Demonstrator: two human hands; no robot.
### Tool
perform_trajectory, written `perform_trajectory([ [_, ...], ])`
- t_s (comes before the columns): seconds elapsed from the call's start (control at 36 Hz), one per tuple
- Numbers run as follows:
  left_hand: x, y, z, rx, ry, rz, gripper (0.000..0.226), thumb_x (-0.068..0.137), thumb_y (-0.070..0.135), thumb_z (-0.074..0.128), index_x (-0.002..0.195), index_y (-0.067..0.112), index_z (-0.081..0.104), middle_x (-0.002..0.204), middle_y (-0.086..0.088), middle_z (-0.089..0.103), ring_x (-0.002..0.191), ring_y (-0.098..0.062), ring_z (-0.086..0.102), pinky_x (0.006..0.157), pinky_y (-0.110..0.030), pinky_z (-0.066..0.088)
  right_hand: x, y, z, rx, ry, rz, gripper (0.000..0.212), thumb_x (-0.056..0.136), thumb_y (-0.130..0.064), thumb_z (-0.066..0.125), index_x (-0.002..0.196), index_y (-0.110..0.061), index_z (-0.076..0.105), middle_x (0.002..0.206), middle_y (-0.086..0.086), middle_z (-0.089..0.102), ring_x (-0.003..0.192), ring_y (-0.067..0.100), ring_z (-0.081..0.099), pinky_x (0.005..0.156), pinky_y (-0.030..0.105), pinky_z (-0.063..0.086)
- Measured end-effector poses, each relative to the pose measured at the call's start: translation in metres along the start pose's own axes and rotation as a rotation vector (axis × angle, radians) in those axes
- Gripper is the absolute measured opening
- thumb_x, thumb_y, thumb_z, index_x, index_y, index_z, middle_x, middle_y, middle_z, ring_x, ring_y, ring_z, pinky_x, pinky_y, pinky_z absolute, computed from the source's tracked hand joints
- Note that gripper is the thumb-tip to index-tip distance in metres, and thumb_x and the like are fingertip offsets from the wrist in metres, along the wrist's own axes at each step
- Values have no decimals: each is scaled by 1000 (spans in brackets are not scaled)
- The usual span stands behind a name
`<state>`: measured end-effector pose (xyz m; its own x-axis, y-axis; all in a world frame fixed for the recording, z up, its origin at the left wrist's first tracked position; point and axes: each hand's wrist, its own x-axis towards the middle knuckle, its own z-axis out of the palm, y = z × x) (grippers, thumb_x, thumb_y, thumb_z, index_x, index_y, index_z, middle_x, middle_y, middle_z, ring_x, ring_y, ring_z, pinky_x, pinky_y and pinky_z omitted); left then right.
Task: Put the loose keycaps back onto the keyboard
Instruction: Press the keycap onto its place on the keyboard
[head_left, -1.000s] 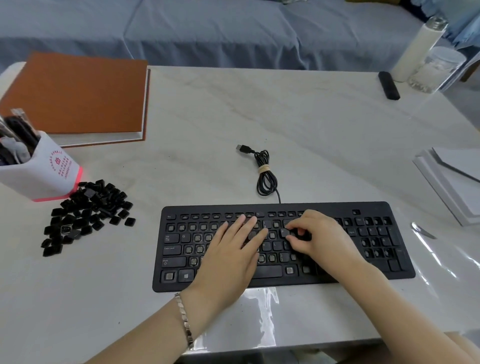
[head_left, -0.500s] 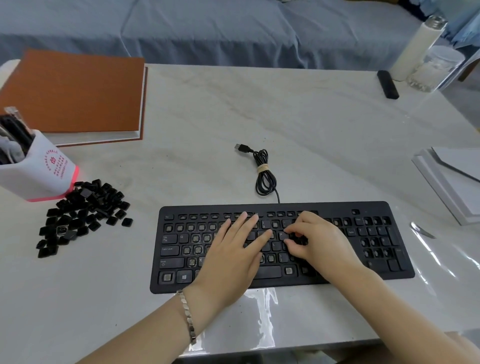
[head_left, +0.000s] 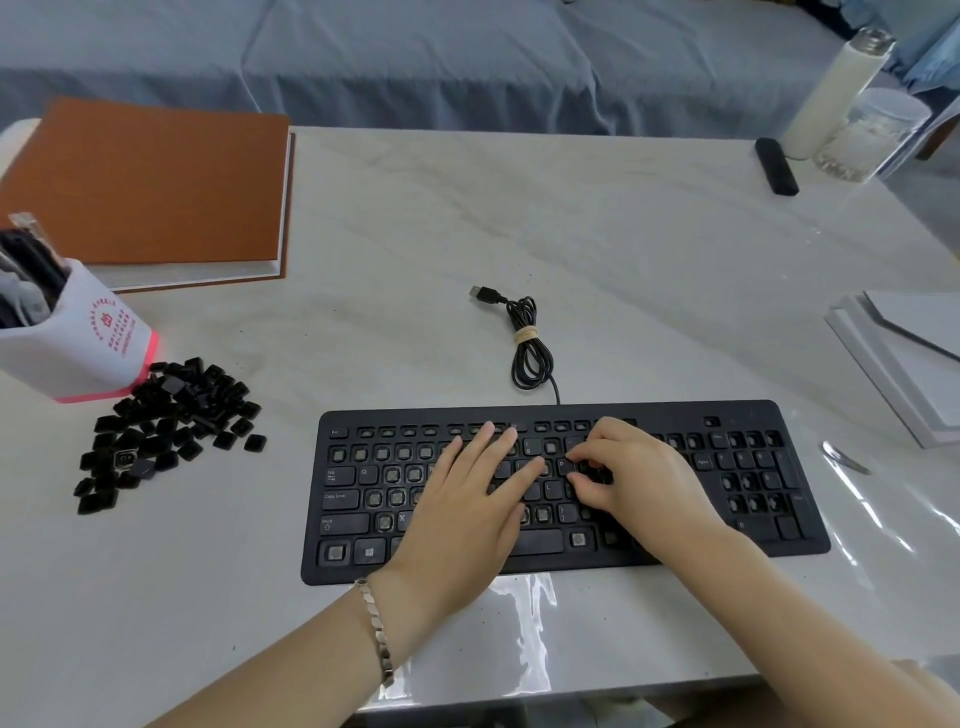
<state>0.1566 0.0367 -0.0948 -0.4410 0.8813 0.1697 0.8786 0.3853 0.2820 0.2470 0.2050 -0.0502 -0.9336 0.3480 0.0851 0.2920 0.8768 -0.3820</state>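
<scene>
A black keyboard (head_left: 675, 415) lies near the table's front edge, with many sockets bare and some keys in place. My left hand (head_left: 467, 514) rests flat on its middle, fingers straight and spread, index tip near the P key. My right hand (head_left: 639, 478) sits just to the right of it, fingers and thumb curled down around a black keycap (head_left: 592, 474) beside the P key. A pile of several loose black keycaps (head_left: 166, 426) lies on the table left of the keyboard.
A white pen holder (head_left: 78, 343) stands behind the keycap pile, with an orange-covered book (head_left: 150, 182) beyond it. The keyboard's coiled USB cable (head_left: 527, 348) lies behind the keyboard. White books (head_left: 904, 358) and a metal tool (head_left: 844, 457) are at right; a bottle (head_left: 836, 88), jar and black remote far right.
Both hands stay on the keyboard's middle. My left index finger has slid slightly right toward my right hand's fingertips, which keep working at the same spot.
</scene>
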Motion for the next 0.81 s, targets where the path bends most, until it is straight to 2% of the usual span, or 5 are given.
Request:
perform_trajectory([
  [0.19, 1, 0, -1, 29, -3, 9, 41, 88, 28, 37, 127, 29, 51, 134, -9, 53, 128, -28, 45, 109, -43, 28, 6, -5, -5, -172, -8, -69, 31, 40, -16, 91, 62, -17, 70, 62, -4, 56, 48, 16, 57, 37, 19, 35],
  [0.33, 2, 1, -2, 58, -16, 27, 45, 85, 26, 38, 129, 33, 48, 133, -12, 53, 127, -30, 41, 108, -44, 27, 12, -16, -13, -301, -216, -27, 24, 91, -27, 53, 109, -16, 63, 108, -1, 53, 101, 19, 53, 70, 26, 38],
  [0.47, 9, 7, -6, 128, -69, 24, 47, 81, 28, 39, 125, 37, 51, 125, -15, 57, 118, -36, 53, 99, -51, 41, 14, -19, -15, -297, -292, 17, 27, 96, -29, 45, 115, -19, 61, 108, -2, 50, 105, 18, 50, 72, 24, 36],
  [0.67, 21, 18, -9, 150, -99, 35, 41, 80, 32, 40, 111, 33, 67, 126, -13, 59, 112, -39, 57, 92, -57, 46, -2, 2, -15, 359, -10, 341, 15, 83, -20, 66, 98, -24, 66, 74, -9, 54, 64, 0, 47, 63, 7, 36],
  [0.81, 23, 19, -6, 128, -28, 81, 37, 82, 30, 42, 106, 28, 70, 124, -13, 61, 111, -40, 58, 89, -57, 47, -14, 6, -17, 750, -23, 681, 30, 91, 1, 44, 96, -20, 65, 90, -3, 62, 75, 7, 54, 65, 16, 45],
])
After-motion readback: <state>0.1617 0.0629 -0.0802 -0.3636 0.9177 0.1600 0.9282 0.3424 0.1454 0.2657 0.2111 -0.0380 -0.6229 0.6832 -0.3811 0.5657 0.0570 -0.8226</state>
